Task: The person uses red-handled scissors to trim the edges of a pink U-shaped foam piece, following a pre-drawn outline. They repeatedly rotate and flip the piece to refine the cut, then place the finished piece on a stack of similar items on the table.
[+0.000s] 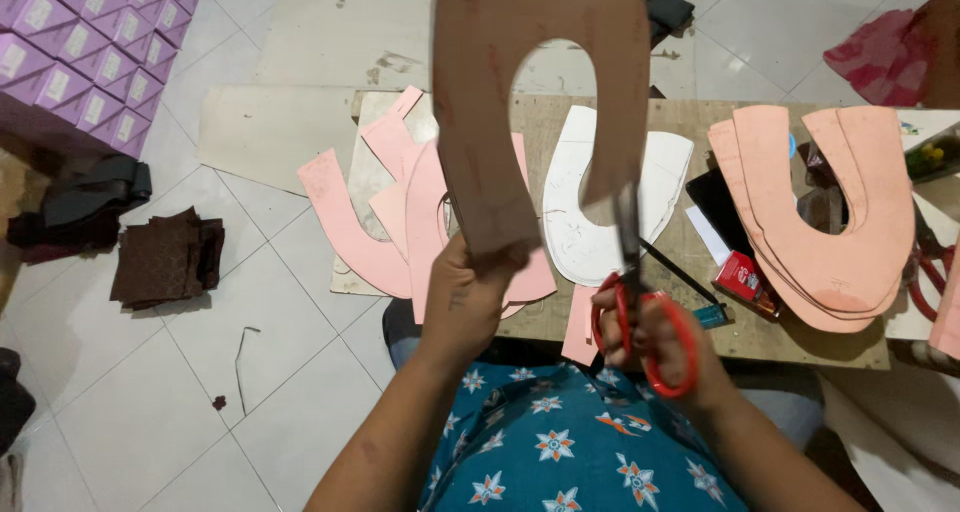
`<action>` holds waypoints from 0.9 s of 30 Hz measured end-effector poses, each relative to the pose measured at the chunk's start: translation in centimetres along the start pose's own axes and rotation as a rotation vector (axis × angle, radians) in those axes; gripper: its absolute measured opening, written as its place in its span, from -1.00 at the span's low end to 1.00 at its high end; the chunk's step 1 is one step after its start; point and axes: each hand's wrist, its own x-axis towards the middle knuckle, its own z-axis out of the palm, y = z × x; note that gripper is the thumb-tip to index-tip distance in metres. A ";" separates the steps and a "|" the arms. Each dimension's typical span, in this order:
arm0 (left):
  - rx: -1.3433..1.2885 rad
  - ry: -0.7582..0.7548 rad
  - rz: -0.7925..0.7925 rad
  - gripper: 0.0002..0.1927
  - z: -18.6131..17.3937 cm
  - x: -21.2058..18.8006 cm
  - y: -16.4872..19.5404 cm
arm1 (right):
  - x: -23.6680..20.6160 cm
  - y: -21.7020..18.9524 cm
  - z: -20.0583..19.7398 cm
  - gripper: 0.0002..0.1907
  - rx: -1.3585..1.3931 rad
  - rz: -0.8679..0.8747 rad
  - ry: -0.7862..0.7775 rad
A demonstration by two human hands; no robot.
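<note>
Over the cluttered counter (700,342), left hand (470,292) is gripping a brown U-shaped piece (500,102) (held aloft); right hand (650,342) is closing red scissors (655,327); wobble could skew the cut.

A small floor-level craft workshop, likely for cutting shoe parts.
You sit on a tiled floor (150,392) at a low board (770,332) spread with pink U-shaped cutouts (830,212), white patterns (590,212), stacked purple boxes (90,52) and folded brown fabric (165,257).
</note>
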 end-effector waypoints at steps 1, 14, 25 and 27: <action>0.130 0.033 0.120 -0.86 -0.5 0.1 0.0 | 0.0 -0.1 -0.3 -0.28 0.149 -0.027 -0.049; 0.672 0.181 0.578 -0.84 -4.3 1.5 0.7 | 0.8 1.8 -8.7 -0.69 0.151 -0.393 0.130; -0.648 0.280 -0.094 -0.37 -2.6 2.4 -0.2 | 0.7 1.3 -4.2 -0.72 0.149 -0.279 0.404; -0.661 0.144 -0.162 -0.36 -2.1 2.0 -0.3 | 0.4 0.4 -3.0 -0.74 0.036 -0.256 0.474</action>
